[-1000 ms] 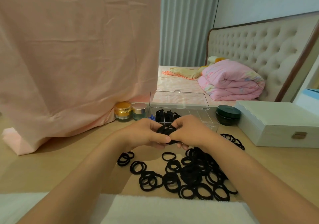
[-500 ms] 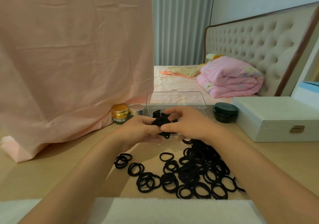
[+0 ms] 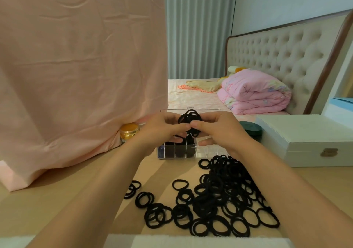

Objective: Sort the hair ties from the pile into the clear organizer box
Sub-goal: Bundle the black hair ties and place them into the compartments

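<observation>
You are holding a bunch of black hair ties (image 3: 190, 116) upright between both hands, directly above the clear organizer box (image 3: 208, 152). The box is lying straight ahead and just below the bunch, its long axis running left to right across the wooden table (image 3: 57, 200). Its left compartments are already showing dark ties, while the ones toward the right are looking bare. The coming drop is likely turning on which compartment sits under the bunch. From here it is hanging over the filled left side, with both hands about equally near.

Your left hand (image 3: 160, 131) is pinching the bunch from the left, fingers curled, thumb meeting the right hand's fingertips. Your right hand (image 3: 219, 129) is gripping it from the right, its lower fingers extending over the box.

The main pile of hair ties (image 3: 225, 194) is spreading across the table in front of the box, mostly under your right forearm. A gold jar (image 3: 129, 131) is sitting left of the box, a dark green jar (image 3: 251, 130) and a white latched case (image 3: 305, 138) right.
</observation>
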`<state>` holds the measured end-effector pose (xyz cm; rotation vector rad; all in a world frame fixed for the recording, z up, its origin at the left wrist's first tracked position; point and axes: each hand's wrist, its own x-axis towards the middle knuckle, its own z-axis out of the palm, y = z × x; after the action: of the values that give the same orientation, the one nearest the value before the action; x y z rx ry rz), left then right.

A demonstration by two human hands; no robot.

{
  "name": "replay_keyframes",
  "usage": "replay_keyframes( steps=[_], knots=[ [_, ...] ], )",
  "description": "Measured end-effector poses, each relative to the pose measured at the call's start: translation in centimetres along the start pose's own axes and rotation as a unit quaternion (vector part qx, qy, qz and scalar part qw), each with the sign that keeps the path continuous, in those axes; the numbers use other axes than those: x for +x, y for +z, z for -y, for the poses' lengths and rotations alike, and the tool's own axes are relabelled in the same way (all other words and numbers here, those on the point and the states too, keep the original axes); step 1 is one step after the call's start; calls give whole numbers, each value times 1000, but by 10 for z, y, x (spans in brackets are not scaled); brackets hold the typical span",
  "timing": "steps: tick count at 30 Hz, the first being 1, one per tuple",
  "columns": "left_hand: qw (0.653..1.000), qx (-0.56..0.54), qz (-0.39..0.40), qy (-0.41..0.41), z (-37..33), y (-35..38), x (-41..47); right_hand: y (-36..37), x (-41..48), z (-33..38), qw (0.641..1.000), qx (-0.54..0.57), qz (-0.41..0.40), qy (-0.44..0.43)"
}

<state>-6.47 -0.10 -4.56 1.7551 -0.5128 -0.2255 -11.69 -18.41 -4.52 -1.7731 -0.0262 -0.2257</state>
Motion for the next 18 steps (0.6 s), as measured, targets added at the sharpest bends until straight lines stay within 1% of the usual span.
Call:
replay_keyframes(
  steps=[4,6,8,10,12,14,16,18],
  knots=[
    [998,41,51,-11,-2,6,16,-12,6,-5,1000,4,-2,4],
    [997,10,73,-30,2,8,21,-17,10,-7,1000,11,3,13],
    [996,-19,77,-38,5,9,23,-20,14,-8,1000,13,9,23],
    [998,-14,50,-32,8,9,25,-20,16,-11,1000,5,1,27],
    [1000,-8,-12,-25,13,6,30,-19,17,-12,1000,-6,-12,22],
    [999,4,-50,-16,17,4,33,-17,17,-12,1000,9,-6,19],
    [998,35,-48,-8,17,4,32,-13,16,-12,999,29,14,15],
    [999,42,-18,-5,14,6,29,-9,14,-12,999,28,21,13]
  ],
)
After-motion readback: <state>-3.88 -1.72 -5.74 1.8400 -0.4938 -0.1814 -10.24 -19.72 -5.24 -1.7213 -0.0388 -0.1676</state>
